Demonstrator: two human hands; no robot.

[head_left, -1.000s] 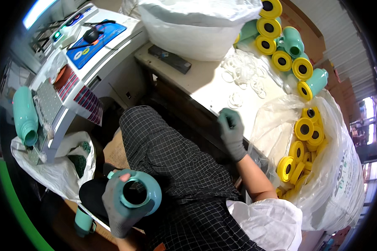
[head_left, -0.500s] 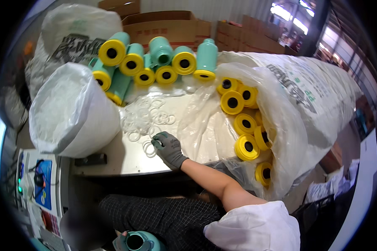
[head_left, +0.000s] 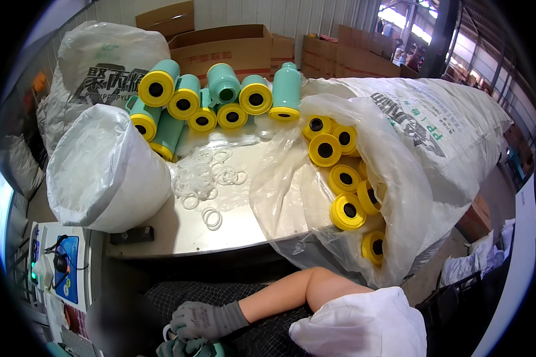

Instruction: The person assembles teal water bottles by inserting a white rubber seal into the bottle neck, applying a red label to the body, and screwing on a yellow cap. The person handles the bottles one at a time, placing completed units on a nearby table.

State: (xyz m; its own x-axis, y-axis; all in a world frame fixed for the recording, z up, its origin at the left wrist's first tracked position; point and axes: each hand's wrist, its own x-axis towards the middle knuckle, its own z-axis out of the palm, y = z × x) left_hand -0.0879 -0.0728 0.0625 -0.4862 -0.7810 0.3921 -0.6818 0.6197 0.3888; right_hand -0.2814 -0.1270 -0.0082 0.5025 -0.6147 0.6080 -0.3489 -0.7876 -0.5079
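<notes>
At the lower edge, my right hand [head_left: 203, 321] in a grey glove is bent over a teal flask body [head_left: 219, 350], which my lap holds up. A white ring [head_left: 167, 333] shows at its fingertips. My left hand [head_left: 184, 347], also gloved, is closed around the flask, mostly below the right hand. Both hands overlap, hiding most of the flask and its mouth. On the table lie a pile of white rings [head_left: 195, 177] and a couple of loose rings [head_left: 211, 218] nearer me.
Teal flask bodies [head_left: 287, 88] with yellow bases are stacked at the table's back. A white sack [head_left: 143, 196] stands left. On the right, a big sack [head_left: 435, 125] spills yellow lids or bases [head_left: 347, 212]. Cardboard boxes [head_left: 226, 53] stand behind; a white machine [head_left: 92, 262] is at left.
My right hand has left the rings on the table and come down to the flask in my lap, a white ring now at its fingers. The view has shifted slightly.
</notes>
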